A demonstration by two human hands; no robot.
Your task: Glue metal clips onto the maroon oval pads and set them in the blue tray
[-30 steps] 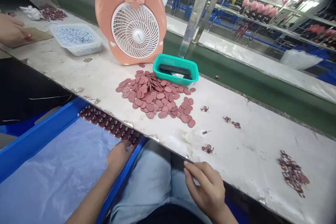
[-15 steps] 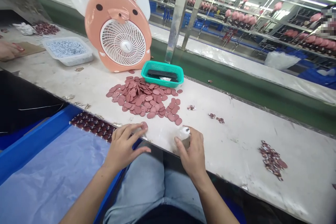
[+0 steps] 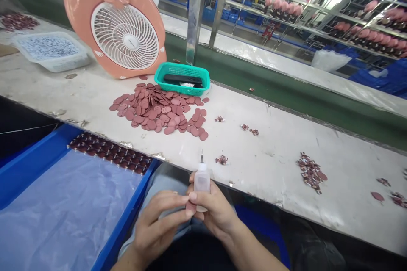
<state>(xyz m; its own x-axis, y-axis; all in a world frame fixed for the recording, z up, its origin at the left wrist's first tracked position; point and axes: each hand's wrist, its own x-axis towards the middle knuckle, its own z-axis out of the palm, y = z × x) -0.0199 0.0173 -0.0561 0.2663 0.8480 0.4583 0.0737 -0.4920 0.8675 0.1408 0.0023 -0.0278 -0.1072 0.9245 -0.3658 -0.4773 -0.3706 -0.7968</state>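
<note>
My right hand (image 3: pixel 213 212) is wrapped round a small white squeeze bottle (image 3: pixel 202 180) with a thin needle tip, held upright over my lap just in front of the table edge. My left hand (image 3: pixel 159 224) pinches a small dark red oval piece (image 3: pixel 190 207) against the base of the bottle. A heap of the same red oval pieces (image 3: pixel 159 112) lies on the white table (image 3: pixel 273 165) beyond, near a teal basket (image 3: pixel 182 78).
A pink animal-shaped fan (image 3: pixel 114 21) stands at the back left, beside a clear tub of grey bits (image 3: pixel 49 51). A blue tray (image 3: pixel 41 203) lined with plastic holds a row of finished pieces (image 3: pixel 111 150). Small clusters (image 3: pixel 310 171) dot the table to the right.
Both hands left the table edge and came together over my lap. The right hand lifted the bottle upright; the left brought a red piece to it. The view shifted right.
</note>
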